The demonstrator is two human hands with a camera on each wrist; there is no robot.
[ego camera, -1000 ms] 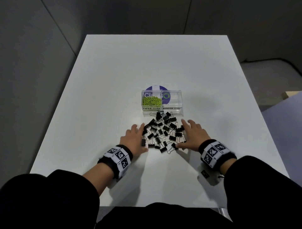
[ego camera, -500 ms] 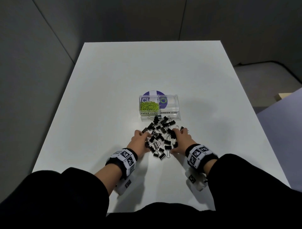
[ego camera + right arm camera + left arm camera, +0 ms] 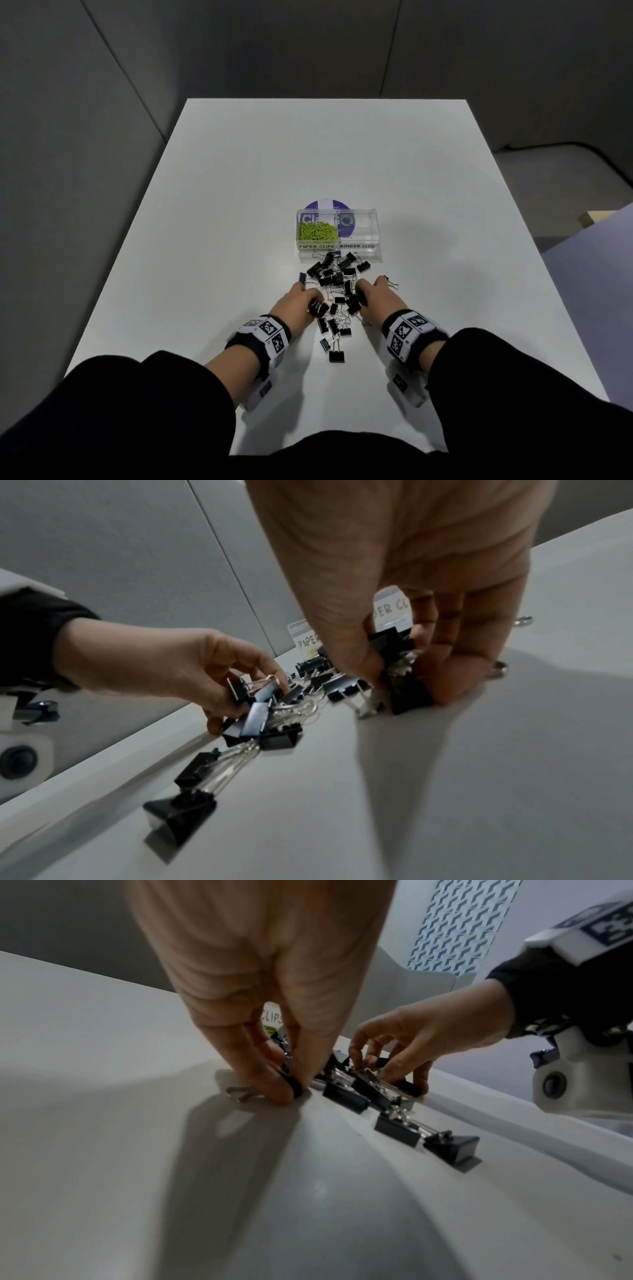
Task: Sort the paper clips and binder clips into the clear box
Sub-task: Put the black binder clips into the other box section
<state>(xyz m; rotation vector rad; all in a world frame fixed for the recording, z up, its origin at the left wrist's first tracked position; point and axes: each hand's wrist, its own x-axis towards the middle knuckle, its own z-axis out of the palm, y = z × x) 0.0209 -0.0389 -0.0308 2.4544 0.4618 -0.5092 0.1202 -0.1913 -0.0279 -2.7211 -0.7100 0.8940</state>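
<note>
Both hands are down in the pile of black metal binder clips with silver wire handles (image 3: 337, 284), which is strewn on the white rectangular tabletop (image 3: 212, 212) from the front wall of the clear plastic two-compartment box (image 3: 371, 240) back toward the person. Left hand (image 3: 296, 303): fingers curled, thumb and fingertips pinching a bunch of binder clips at the pile's left edge; the right wrist view shows several clips clamped in that grip (image 3: 253, 696), fingertips low at the table. Right hand (image 3: 378, 299): fingers curled down, gripping a clump of clips at the pile's right edge, thumb on one side and fingers (image 3: 455, 674) on the other, the clump touching the tabletop. The hands are near each other, with loose clips between them. A few stragglers lie nearer the person, the closest a single clip (image 3: 336, 356) between the wrists. The box sits mid-table on a purple round disc (image 3: 325, 205); its left compartment, labelled PAPER CLIPS, holds the lime-green wire paper clips (image 3: 315, 230); the right one, labelled BINDER CLIPS, shows no clips inside. Both wrists carry black bands with white blocks printed in black-and-white square markers (image 3: 270, 334). Black sleeves (image 3: 144, 404) cover the forearms.
</note>
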